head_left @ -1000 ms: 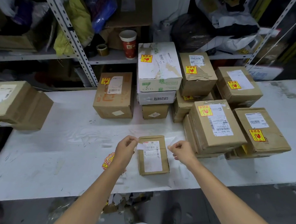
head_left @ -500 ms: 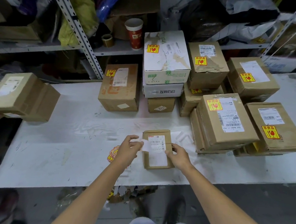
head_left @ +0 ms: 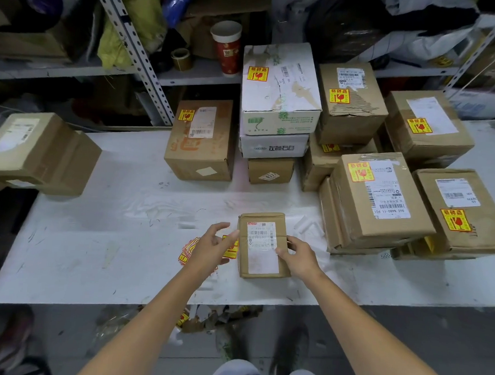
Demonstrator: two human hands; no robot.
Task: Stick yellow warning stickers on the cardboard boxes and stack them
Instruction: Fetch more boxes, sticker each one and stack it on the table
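Just left of the small box (head_left: 261, 246), pinched a yellow sticker (head_left: 230, 247) in the left hand (head_left: 209, 247), thumb above and fingers curled below. Could not make out the grip itself, with part of the sticker hidden behind the fingers. Held it at the small box's left edge, touching or just short of it; could not tell which. Clamped the right hand (head_left: 300, 258) on the right edge of the small box, thumb pressed on the white label (head_left: 262, 237), fingers curled over the side and mostly out of sight. Had the small box lying flat on the white table (head_left: 91, 250), label up, between the two hands.

Further left of the small box, under the left wrist, saw a sticker pile (head_left: 187, 250), mostly covered by the hand. Behind the small box, saw a stickered brown box (head_left: 199, 144) and a white box (head_left: 280, 88) topping a stack, the lower ones showing only their front faces. Right of the small box, found stacked boxes (head_left: 376, 201), the top ones stickered and the lower ones nearly all hidden, the outermost cut by the frame edge. Far left of the small box, noted a blurred box (head_left: 37, 152) at the table's end, label unreadable. Well behind the small box, on a shelf (head_left: 189, 78), picked out a red paper cup (head_left: 227, 48) and a tape roll (head_left: 181, 58) among bags too dark to name.
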